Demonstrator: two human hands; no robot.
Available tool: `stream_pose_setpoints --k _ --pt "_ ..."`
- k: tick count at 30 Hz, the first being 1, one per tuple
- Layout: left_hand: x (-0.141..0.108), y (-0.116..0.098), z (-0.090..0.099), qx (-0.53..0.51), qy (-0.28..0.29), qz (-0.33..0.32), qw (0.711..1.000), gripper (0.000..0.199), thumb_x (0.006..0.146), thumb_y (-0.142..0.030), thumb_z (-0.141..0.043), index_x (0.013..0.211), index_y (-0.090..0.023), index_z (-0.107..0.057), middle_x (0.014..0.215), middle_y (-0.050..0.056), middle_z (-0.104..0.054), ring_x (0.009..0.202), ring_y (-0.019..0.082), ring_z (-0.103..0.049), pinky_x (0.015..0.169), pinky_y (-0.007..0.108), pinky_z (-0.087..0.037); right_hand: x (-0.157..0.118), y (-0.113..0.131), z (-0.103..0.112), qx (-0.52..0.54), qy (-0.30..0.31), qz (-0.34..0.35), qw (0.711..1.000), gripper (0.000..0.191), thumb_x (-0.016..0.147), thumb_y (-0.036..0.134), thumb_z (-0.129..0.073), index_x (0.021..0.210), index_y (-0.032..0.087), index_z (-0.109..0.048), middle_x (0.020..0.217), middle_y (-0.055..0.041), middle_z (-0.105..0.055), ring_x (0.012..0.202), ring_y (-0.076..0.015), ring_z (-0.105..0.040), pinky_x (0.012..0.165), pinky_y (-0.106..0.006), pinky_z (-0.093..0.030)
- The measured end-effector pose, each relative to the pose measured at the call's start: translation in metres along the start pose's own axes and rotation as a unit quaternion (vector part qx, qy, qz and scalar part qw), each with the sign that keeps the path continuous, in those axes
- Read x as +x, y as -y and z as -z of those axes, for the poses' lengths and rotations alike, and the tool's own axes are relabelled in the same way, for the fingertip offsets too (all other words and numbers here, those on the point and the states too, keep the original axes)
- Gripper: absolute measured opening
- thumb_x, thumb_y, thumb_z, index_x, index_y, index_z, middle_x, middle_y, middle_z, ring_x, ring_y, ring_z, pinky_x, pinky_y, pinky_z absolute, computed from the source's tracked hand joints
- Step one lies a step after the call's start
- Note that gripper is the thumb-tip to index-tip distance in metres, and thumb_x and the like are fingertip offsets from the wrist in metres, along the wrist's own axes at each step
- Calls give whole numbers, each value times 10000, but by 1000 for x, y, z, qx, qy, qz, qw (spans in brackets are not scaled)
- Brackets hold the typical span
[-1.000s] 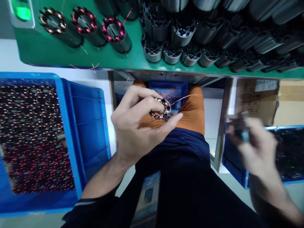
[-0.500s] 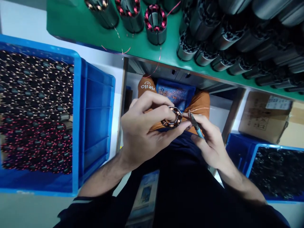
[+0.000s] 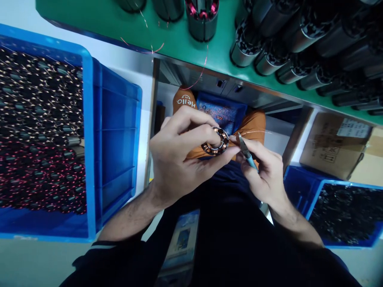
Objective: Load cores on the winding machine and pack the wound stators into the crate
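My left hand (image 3: 182, 151) is closed around a motor stator (image 3: 214, 148) wound with copper wire, its ring end facing up and a finger over its middle. In my right hand (image 3: 265, 169) is a small pair of cutting pliers (image 3: 247, 153) with a light blue handle, jaws pointing up and left. The jaws are just right of the stator, near my left fingertips. A thin copper wire (image 3: 254, 132) stretches right from beside the pliers' tip. Whether the jaws touch it I cannot tell.
A blue crate (image 3: 89, 147) of wound stators stands at left. Across the front, a green bench (image 3: 89, 24) carries a red-wound stator (image 3: 202, 24) and rows of dark stators (image 3: 245, 48). Wire scraps lie in a blue tray (image 3: 239, 115) in my lap. At right are a carton (image 3: 332, 147) and another blue crate (image 3: 314, 203).
The view has shifted, so the bench sits higher in the picture. Both hands keep their hold, and the pliers stay beside the stator, with slight movement only.
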State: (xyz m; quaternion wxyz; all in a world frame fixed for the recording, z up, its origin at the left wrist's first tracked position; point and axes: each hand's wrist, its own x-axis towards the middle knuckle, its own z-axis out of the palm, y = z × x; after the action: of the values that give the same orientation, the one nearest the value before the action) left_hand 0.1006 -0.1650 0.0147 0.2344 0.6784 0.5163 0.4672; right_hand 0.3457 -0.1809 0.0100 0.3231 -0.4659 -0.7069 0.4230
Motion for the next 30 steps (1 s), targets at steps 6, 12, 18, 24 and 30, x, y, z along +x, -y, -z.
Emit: stream_pose_setpoints --k 6,12,18,24,30 --pt "-5 11 -11 -4 -33 30 999 321 989 -414 -1075 904 -279 -797 1080 12 -832 956 230 -785 862 450 -581 8 -15 -5 0 9 -41 999 544 946 128 -656 1404 248 -924 914 8 -846 768 -179 -793 898 -333 -740" --pt "-8 29 -15 -230 -11 155 961 280 934 -360 -1069 950 -249 -812 1101 47 -834 1095 250 -827 992 416 -690 22 -35 -1 -75 -24 -29 997 632 919 168 -706 1519 254 -885 1072 -42 -798 907 -217 -726 880 -398 -681" --pt "0 15 -20 -421 0 283 862 436 926 -615 -1110 904 -256 -863 1028 29 -872 974 229 -855 930 395 -731 23 -35 2 -165 -78 68 981 603 998 257 -839 1599 297 -857 991 -32 -654 913 -237 -655 847 -432 -645" --pt "4 4 -30 -492 26 348 798 415 936 -620 -1106 964 -263 -896 940 -3 -829 837 171 -776 810 327 -676 17 -32 -4 -190 -132 144 962 735 1023 219 -839 1735 390 -771 1053 -43 -700 931 -243 -691 830 -428 -626" --pt "6 -3 -36 -511 41 374 773 512 902 -669 -1114 936 -241 -835 943 -3 -814 887 199 -793 906 380 -709 17 -29 -5 -184 -142 144 962 818 1032 213 -874 1799 442 -706 1077 -22 -698 945 -207 -704 813 -380 -616"
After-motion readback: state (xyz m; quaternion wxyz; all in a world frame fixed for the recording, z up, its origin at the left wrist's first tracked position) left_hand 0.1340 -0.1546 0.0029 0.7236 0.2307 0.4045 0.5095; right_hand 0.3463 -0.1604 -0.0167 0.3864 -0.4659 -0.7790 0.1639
